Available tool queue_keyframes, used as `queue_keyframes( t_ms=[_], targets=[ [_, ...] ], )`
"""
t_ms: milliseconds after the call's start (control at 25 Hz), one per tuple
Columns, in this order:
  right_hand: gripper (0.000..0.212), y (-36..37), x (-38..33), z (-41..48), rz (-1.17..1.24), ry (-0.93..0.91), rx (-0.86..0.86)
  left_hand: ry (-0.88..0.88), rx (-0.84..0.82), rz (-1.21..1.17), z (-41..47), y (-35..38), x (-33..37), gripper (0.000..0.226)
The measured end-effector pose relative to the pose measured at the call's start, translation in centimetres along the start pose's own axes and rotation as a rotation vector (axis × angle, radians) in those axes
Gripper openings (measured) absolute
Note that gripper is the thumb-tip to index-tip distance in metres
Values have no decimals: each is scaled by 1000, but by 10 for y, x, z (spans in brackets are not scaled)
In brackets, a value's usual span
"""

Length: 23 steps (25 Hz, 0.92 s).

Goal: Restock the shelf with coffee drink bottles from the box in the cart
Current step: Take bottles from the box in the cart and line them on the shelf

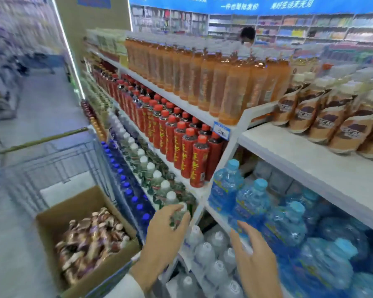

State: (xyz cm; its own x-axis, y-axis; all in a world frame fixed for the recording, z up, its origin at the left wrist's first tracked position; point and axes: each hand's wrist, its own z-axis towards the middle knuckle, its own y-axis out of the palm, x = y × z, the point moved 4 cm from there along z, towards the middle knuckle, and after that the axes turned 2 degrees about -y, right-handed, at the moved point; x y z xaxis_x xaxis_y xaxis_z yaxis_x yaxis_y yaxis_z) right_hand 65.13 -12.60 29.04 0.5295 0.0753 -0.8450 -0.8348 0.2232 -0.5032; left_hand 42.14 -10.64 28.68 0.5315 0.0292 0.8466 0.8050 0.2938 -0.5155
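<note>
Both of your hands are clear of the coffee drink bottles (91, 239), which lie heaped in the open cardboard box (69, 207) in the cart (58, 166), down to the left of your left hand (166, 231). That hand curls its fingers round a white-capped bottle (181, 208) at the front edge of a lower shelf, near the box's right corner. Your right hand (256, 257) rests with fairly straight fingers at the front edge of the neighbouring bay, fingertips against a blue water bottle (252, 203). More brown-labelled coffee bottles (323, 119) stand toward the back of the white upper shelf (289, 151), well above both hands.
</note>
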Motion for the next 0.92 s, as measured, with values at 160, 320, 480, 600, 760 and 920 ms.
queue_keyframes(
  t_ms=[160, 320, 480, 600, 760, 920],
  targets=[
    [49, 93, 25, -14, -73, 122, -423, -228, 91, 29, -29, -46, -92, 31],
    [53, 177, 33, -20, -87, 247, -628, -422, 60, 40, -41, -82, -173, 28],
    [66, 256, 35, -23, -159, 354, -737, -620, 44, 42, -41, -108, -262, 45],
    [52, 304, 38, -27, -217, 388, -639, -740, -13, 76, -21, -118, -317, 43],
    [21, 348, 2, -24, -219, 433, -723, -751, -130, 108, 31, -120, -371, 25],
    [16, 382, -3, -15, -191, 483, -765, -800, -162, 153, 92, -115, -421, 29]
  ],
)
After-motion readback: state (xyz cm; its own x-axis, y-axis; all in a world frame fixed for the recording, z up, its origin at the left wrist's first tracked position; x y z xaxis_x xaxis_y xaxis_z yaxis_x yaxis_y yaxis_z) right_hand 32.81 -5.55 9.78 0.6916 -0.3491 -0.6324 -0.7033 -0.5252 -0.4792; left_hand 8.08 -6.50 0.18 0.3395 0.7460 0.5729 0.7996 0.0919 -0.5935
